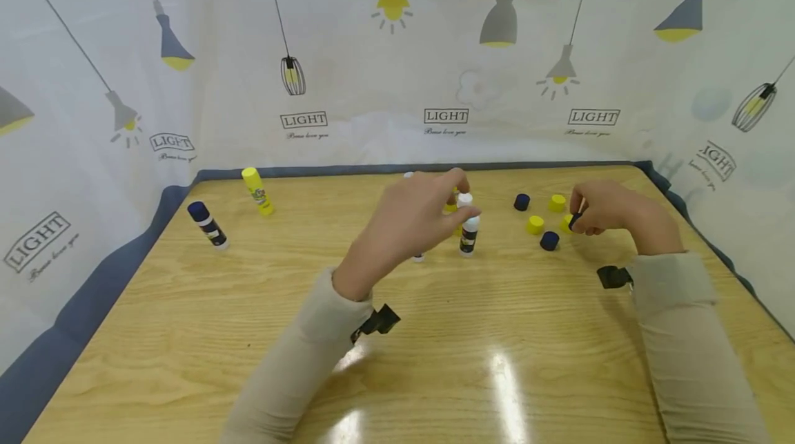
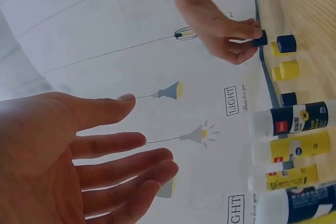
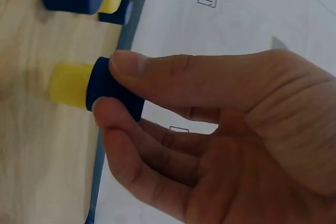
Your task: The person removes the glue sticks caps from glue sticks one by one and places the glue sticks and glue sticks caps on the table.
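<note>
My right hand (image 1: 605,209) pinches a dark blue cap (image 3: 111,88) between thumb and fingertips, just above a yellow cap (image 3: 68,85) on the table. Other caps stand close by, among them a dark blue cap (image 1: 549,241) and a yellow cap (image 1: 535,225). Over a group of upright glue sticks without caps, my left hand (image 1: 422,213) hovers with fingers loosely bent and nothing in them. A blue-labelled glue stick (image 2: 307,119) and a yellow glue stick (image 2: 299,148) show white tops in the left wrist view. In the head view, my left hand partly hides the group.
At the left of the wooden table (image 1: 248,333) stand a capped dark blue glue stick (image 1: 208,225) and a capped yellow glue stick (image 1: 257,190). A cloth printed with lamps (image 1: 373,85) rises behind the table's far edge and along the sides.
</note>
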Demonstrator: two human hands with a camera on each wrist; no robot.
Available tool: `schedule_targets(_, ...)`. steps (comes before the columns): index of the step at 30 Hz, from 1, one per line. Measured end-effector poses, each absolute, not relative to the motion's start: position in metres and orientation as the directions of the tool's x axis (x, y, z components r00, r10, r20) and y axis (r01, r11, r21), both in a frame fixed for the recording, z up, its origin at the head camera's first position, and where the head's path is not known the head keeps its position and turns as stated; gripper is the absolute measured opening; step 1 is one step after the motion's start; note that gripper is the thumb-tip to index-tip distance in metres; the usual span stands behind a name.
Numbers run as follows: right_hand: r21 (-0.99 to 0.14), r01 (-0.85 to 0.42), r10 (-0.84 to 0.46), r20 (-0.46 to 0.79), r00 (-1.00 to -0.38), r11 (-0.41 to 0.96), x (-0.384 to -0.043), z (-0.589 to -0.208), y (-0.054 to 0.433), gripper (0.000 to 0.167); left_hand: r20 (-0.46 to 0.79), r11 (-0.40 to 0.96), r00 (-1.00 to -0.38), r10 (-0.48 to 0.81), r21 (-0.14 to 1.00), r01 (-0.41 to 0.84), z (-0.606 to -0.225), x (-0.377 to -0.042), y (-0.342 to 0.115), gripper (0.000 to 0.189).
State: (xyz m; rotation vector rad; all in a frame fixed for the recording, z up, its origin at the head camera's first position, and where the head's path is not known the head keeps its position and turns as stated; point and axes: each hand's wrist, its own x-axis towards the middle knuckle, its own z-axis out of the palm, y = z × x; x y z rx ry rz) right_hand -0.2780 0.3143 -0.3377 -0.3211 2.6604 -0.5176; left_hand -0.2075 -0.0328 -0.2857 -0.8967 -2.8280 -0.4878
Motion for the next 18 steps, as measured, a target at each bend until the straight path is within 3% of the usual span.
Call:
schedule_targets(10,-0.423,-0.027,-0.247,-0.474,-0.845,0.906,-0.288,-0.353,0.325,0.034,0.222,0.799,-0.855,0.469,0.306,0.518,-0.286,-0.197,-0.078,0.028)
schedule_targets(18,-0.409,-0.002,-0.235,-0.520,-0.822,0.912,-0.291,-0.360,0.329,0.034,0.258,0.823,-0.899,0.353,0.371,0.430,-0.281,-0.208,-0.130,0.036)
